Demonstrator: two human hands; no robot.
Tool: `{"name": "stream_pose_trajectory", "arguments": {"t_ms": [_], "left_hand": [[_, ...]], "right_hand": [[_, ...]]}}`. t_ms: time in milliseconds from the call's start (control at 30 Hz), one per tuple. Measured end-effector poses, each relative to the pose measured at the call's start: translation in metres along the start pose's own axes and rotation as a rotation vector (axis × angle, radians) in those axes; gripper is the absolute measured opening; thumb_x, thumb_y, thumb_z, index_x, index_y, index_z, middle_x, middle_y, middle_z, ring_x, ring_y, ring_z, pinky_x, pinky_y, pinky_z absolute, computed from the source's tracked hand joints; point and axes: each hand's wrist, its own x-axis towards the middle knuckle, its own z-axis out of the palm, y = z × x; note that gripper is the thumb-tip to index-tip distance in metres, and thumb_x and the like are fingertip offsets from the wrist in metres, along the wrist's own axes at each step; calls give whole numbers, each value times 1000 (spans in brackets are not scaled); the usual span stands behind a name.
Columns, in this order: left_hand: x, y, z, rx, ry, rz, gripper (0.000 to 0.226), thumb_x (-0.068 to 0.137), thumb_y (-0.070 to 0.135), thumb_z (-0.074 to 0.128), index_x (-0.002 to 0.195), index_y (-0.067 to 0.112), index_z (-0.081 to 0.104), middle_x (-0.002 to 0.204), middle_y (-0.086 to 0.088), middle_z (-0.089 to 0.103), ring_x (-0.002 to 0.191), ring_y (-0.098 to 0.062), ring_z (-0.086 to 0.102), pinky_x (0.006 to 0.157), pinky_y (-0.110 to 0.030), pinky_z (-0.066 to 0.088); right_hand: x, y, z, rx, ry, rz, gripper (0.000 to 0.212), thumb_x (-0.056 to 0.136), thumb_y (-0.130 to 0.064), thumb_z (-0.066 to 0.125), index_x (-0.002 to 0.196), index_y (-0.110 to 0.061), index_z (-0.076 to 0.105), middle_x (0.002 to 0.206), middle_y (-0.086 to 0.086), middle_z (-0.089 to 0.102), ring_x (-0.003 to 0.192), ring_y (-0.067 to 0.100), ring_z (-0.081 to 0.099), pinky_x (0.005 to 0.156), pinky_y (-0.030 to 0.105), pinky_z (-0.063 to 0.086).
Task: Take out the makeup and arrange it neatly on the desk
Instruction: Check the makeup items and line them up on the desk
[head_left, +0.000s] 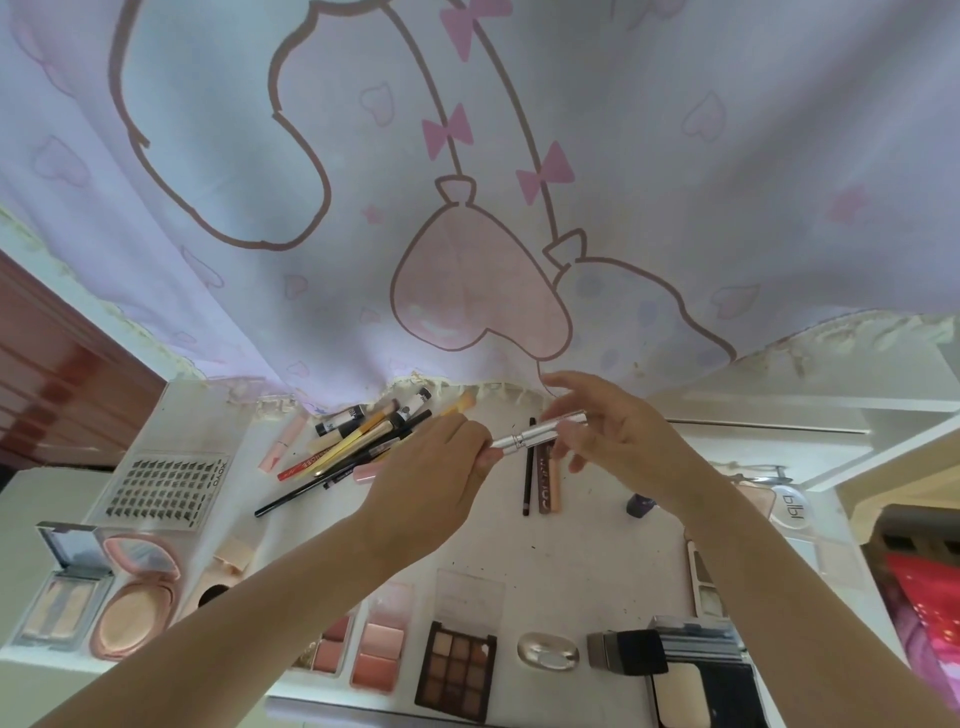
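Over the middle of the white desk (597, 561) both hands hold one silver and pink makeup tube (535, 434). My left hand (431, 483) pinches its left end. At the tube's right end, my right hand (618, 431) grips it with the upper fingers stretched out. Just below lie a black pencil (529, 483) and a brown and a peach tube (549, 491), side by side. A heap of brushes, pencils and small tubes (358, 441) lies at the back left.
Along the front edge sit open compacts (98, 608), blush palettes (376, 649), a brown eyeshadow palette (457, 670), a clear oval piece (548, 652) and a black compact (691, 680). A false-lash card (166, 491) lies at the left. A pink printed curtain (467, 208) hangs behind.
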Motion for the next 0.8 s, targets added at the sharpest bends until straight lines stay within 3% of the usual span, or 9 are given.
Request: {"name": "stream_pose_trajectory", "arguments": {"t_ms": [100, 133, 233, 333, 433, 500, 600, 800], "left_hand": [[-2, 0, 2, 0, -55, -6, 60, 100, 38, 9, 70, 16, 56, 66, 13, 33, 51, -3, 32, 45, -3, 12], [-3, -1, 4, -3, -61, -8, 60, 100, 38, 9, 69, 16, 55, 65, 13, 33, 50, -4, 32, 44, -3, 12], [-4, -3, 9, -21, -88, -18, 52, 99, 36, 19, 71, 13, 56, 64, 11, 37, 45, -4, 27, 44, -3, 12], [-6, -3, 14, -127, -269, -183, 33, 100, 29, 28, 90, 11, 54, 76, 5, 44, 56, 2, 31, 50, -9, 26], [-6, -4, 19, -249, -379, -398, 27, 99, 26, 26, 78, 18, 40, 70, 6, 40, 57, -1, 32, 59, -4, 34], [-5, -6, 26, -348, -427, -535, 33, 99, 21, 31, 66, 21, 32, 62, 5, 35, 54, -5, 30, 51, -10, 33], [-4, -17, 50, -441, -506, -732, 28, 98, 12, 32, 70, 12, 36, 63, 1, 34, 54, -10, 30, 51, -19, 25], [1, -22, 89, -409, -611, -855, 22, 100, 17, 28, 80, 10, 36, 67, 2, 34, 57, -8, 31, 50, -20, 25]], "right_hand": [[2, 2, 1, -113, 23, 27, 22, 91, -10, 50, 78, -25, 59, 51, -10, 56, 42, 0, 50, 49, 11, 43], [2, 3, 1, -117, 15, 24, 24, 90, -7, 51, 78, -26, 59, 54, -10, 57, 45, 0, 51, 51, 11, 44], [1, 9, -1, -44, -23, 20, 40, 86, 0, 55, 98, -38, 54, 86, -7, 61, 74, 2, 60, 69, 17, 52], [2, 24, 0, -18, 12, 129, 38, 87, -8, 56, 105, -41, 49, 99, -4, 59, 86, 12, 60, 81, 29, 51], [3, 47, 2, -279, 3, 300, 24, 92, -19, 50, 114, -23, 56, 98, -5, 59, 86, 13, 56, 82, 29, 48], [1, 70, 7, -547, -120, 424, 32, 94, -26, 46, 123, -13, 52, 112, 1, 58, 93, 13, 53, 83, 25, 43], [-2, 102, 20, -854, -332, 519, 46, 94, -30, 44, 133, -6, 39, 133, 12, 43, 117, 23, 46, 95, 30, 39], [1, 133, 32, -959, -324, 535, 46, 93, -31, 43, 130, -4, 38, 131, 13, 38, 118, 25, 42, 93, 29, 38]]}}
